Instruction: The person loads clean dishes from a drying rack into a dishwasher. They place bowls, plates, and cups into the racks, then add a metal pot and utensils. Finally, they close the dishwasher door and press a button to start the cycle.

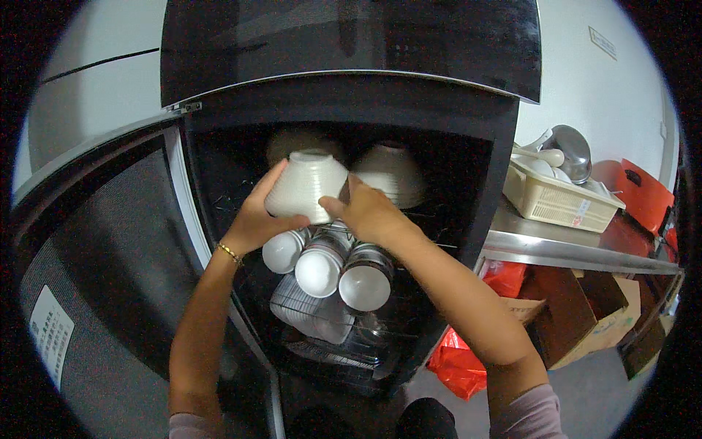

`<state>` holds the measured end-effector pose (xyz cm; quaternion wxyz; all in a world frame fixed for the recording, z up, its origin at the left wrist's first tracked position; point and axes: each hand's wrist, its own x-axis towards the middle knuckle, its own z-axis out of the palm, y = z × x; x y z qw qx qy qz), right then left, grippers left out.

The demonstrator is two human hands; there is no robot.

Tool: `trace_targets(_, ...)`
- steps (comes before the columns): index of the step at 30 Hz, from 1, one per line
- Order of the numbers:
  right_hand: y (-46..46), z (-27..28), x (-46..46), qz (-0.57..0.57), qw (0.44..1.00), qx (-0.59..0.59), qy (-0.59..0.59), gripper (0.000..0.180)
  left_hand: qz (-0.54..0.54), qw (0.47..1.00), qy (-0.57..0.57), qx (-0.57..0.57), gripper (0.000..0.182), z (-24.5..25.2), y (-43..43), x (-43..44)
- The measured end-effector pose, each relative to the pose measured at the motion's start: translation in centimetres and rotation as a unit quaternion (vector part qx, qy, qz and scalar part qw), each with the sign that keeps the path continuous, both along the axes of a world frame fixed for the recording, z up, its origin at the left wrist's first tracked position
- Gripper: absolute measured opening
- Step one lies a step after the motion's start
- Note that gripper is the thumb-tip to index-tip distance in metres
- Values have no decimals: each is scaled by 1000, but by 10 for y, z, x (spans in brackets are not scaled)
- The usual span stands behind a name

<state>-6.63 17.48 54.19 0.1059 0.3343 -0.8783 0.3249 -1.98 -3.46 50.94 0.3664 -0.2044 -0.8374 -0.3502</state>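
A stack of upside-down, ribbed cream bowls (308,184) is between my hands at the upper shelf of a dark cabinet. My left hand (262,211) grips its left side, a gold bracelet on the wrist. My right hand (364,211) holds its right side, thumb at the front. Behind it, another inverted ribbed bowl stack (390,175) stands to the right, and a dimmer one (304,140) to the left. Below lie rows of nested white cups or small bowls (317,273) on their sides. Lower still, a row of plates (310,313) rests on a wire rack.
The cabinet's glass door (109,247) hangs open at the left. At the right, a beige plastic basket (559,200) with dishes and a metal bowl stands on a steel table (576,258). Beneath are a cardboard box (581,318) and red plastic bags (460,367).
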Motion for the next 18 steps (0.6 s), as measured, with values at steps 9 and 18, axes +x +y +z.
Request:
trace_targets(9, 6, 18, -61, -95, 968, -205, 111, 37, 14, 996, -34, 82, 100, 45, 47, -43)
trace_targets(18, 24, 5, -99, -189, 981, -19, -28, 27, 119, 943, -270, -157, 79, 29, 71, -201)
